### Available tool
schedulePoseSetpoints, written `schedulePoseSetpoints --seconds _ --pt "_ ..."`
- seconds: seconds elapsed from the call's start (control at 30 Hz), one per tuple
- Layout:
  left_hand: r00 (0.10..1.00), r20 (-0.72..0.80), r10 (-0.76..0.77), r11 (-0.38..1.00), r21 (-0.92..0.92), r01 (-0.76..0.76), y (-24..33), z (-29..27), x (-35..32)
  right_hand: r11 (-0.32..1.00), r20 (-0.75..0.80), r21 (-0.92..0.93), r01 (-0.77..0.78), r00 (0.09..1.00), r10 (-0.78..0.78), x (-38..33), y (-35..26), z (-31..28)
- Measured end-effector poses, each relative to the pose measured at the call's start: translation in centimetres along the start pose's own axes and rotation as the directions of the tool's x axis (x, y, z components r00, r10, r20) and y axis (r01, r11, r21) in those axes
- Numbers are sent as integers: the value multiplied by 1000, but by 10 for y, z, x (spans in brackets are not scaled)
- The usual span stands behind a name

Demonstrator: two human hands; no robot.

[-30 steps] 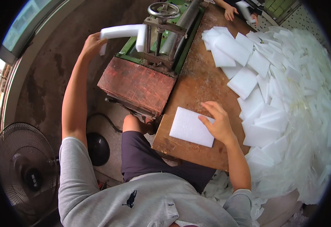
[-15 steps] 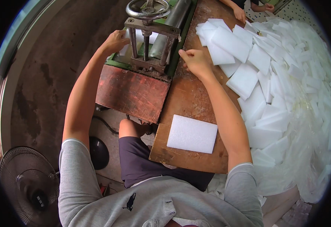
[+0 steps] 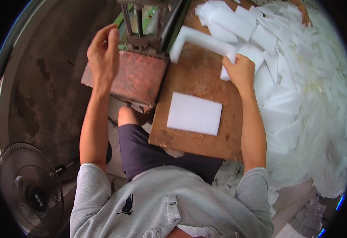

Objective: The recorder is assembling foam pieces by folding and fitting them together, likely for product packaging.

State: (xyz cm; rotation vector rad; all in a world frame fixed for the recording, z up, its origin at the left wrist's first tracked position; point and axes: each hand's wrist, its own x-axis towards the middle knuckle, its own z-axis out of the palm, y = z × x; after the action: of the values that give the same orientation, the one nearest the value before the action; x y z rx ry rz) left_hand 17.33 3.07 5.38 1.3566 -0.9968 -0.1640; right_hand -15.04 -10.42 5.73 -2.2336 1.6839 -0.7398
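1. Foam strip (image 3: 205,39) lies in the upper middle of the frame, a long white piece running from the machine's edge down and right to our right hand.
2. Our right hand (image 3: 241,71) is clenched round the strip's right end, fingers curled over it, just above the brown board (image 3: 197,85).
3. Our left hand (image 3: 104,53) sits in the upper left, loose and holding nothing, fingers spread and slightly bent, raised beside the machine's upright posts; we cannot tell whether it touches them.
4. Machine (image 3: 149,23) fills the top centre: a green frame with dark metal posts, and a red plate (image 3: 130,77) jutting toward us below it.
5. Sheet (image 3: 194,113), a flat white rectangle, lies alone in the middle of the board, well apart from both hands.
6. Pile (image 3: 300,79) of white foam pieces covers the right side of the frame, from the top edge down to the lower right, its nearest pieces just beside our right hand.
7. Another person's hand (image 3: 303,14) shows at the top right, resting on the pile.
8. Fan (image 3: 29,188) stands in the lower left, on the dark floor.
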Motion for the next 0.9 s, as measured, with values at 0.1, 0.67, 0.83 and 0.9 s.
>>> schedulePoseSetpoints --seconds 0.1,0.67,0.83,0.9 --pt "972 182 -152 988 61 143 42 15 -71 995 6 95 -29 1000 29 -67 -6 -31" --pt "864 473 -174 927 374 -18 52 37 -158 990 34 117 76 996 -80 -167 20 -27" --pt "868 470 -163 923 383 -34 49 39 -160 991 39 120 66 997 -71 -166 23 -24" --pt "867 473 -156 923 382 -42 47 39 -160 992 42 99 76 996 -81 -166 23 -24"
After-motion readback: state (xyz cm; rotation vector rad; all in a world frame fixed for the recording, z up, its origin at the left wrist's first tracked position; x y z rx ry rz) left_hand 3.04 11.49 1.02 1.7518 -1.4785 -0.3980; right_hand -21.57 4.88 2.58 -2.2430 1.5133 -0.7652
